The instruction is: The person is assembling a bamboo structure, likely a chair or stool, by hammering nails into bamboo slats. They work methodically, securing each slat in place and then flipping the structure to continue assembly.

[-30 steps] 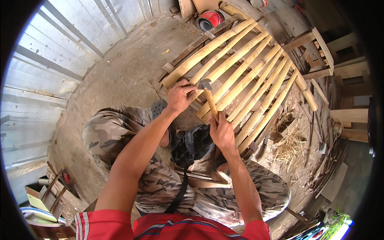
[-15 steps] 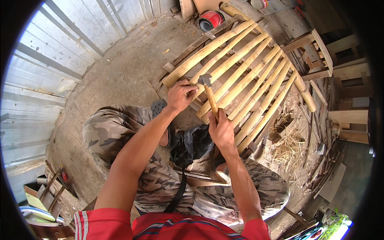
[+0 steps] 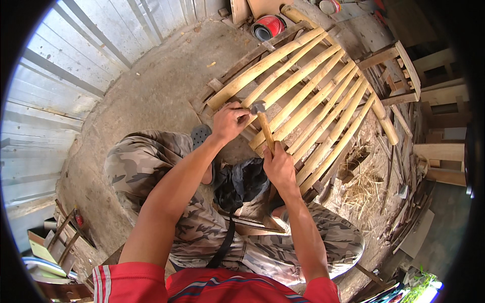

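My right hand (image 3: 281, 162) is wrapped round the wooden handle of a hammer (image 3: 265, 130). The hammer's dark metal head is raised beside the fingertips of my left hand (image 3: 229, 122), over the near ends of the bamboo poles. Those left fingers are pinched together at a pole end; what they hold, if anything, is too small to make out. The bamboo poles (image 3: 305, 91) lie side by side as slats, fanning toward me from a thicker bamboo crosspiece (image 3: 382, 118) along the far right. A black plastic bag (image 3: 241, 183) hangs between my legs, below the hammer.
A red can (image 3: 268, 28) stands on the concrete floor beyond the slats. Corrugated metal sheeting (image 3: 55, 81) walls the left side. Wooden frames (image 3: 396, 65) and scrap boards crowd the right, with straw (image 3: 366, 187) nearby. A slatted wooden box (image 3: 48, 240) sits at lower left.
The hammer head has dipped slightly, nearer my left fingertips. My left hand stays almost in place, still pinched.
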